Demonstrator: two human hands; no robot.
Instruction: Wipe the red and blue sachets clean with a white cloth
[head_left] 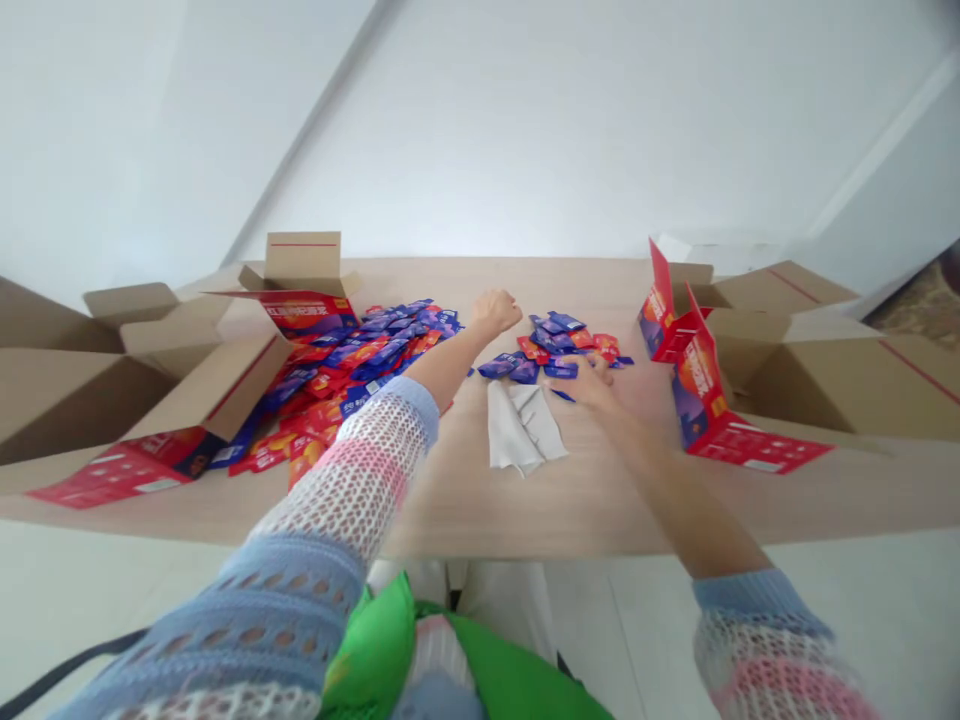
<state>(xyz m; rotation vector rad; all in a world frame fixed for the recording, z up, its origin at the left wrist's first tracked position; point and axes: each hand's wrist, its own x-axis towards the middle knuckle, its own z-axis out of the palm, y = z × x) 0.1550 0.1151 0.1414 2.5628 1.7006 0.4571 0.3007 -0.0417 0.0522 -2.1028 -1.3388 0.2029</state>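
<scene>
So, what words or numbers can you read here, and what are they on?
"枸杞原浆", probably, in white on the back left box; its start is blurred.
"纯" on a blue sachet; the next character is blurred.
Too small or blurred: writing on the front left box, back right box, front right box and other sachets. No readable numbers.

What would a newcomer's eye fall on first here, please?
Most likely the large heap of red and blue packets at left on the table, beside open boxes. Next might come the smaller pile near the middle, with the right hand at its near side and a pale cloth close by.
</scene>
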